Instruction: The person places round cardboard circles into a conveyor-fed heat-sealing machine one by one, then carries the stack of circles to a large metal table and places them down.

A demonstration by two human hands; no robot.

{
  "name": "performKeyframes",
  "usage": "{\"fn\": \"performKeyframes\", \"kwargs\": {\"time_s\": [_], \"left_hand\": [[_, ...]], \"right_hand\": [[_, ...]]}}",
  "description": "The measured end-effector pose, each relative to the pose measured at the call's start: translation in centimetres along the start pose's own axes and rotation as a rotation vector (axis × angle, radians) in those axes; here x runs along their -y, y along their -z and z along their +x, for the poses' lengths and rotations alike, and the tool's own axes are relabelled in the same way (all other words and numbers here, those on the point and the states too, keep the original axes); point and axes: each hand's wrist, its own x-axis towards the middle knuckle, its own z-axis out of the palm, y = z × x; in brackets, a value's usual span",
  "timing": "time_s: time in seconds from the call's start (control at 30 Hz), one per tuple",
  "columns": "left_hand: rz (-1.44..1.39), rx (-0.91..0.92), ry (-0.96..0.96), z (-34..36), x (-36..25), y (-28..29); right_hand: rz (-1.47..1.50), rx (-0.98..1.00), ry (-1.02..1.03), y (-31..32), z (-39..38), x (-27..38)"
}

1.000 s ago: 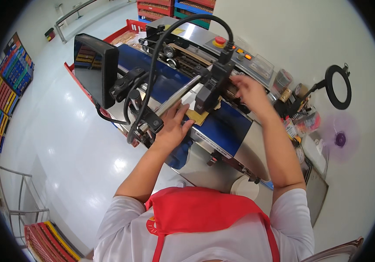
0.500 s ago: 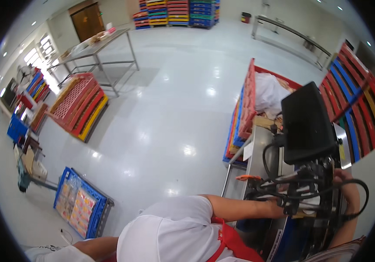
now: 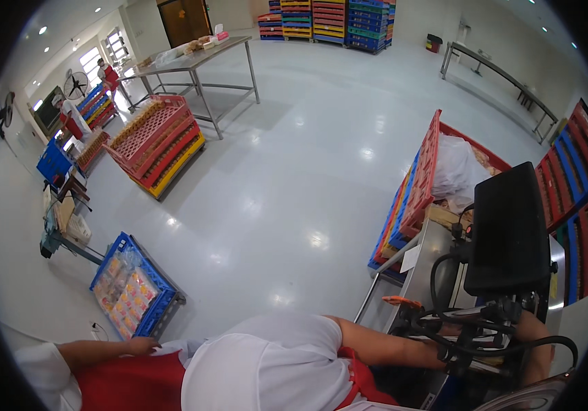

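My left forearm [image 3: 393, 344] reaches right from a white sleeve into a metal machine [image 3: 499, 318] with rods, clamps and black cables. My left hand is hidden among those parts. On the machine's far side my right forearm [image 3: 537, 356] comes up from the lower edge. The machine and its cables cover most of my right hand, so its fingers cannot be made out. Above both arms stands a black flat box like a screen [image 3: 509, 229]. A small orange object [image 3: 401, 300] lies at the machine's near left edge.
At lower left is a co-worker's hand [image 3: 143, 344] over a red apron. A blue crate [image 3: 171, 294] holds packed goods. Red crates [image 3: 438, 157] with a white plastic bag [image 3: 457, 164] stand beyond the machine. Farther off are stacked crates [image 3: 171, 151] and a steel table [image 3: 215, 58].
The view has swung left, so the room has shifted right and down. The co-worker's hand and red apron now show at lower left. My right hand has become more hidden.
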Motion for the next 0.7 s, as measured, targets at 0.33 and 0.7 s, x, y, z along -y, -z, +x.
{"fn": "performKeyframes", "kwargs": {"time_s": [0.33,0.7], "left_hand": [[-0.239,0.071,-0.046,-1.7,0.5,-3.4],[-0.22,-0.384,-0.687,-6.1,-7.7,-0.1]], "right_hand": [[0.337,-0.377,0.023,5.0,-3.0,-5.2],[0.89,-0.924,-0.376,-12.7,-35.5,-4.5]]}}
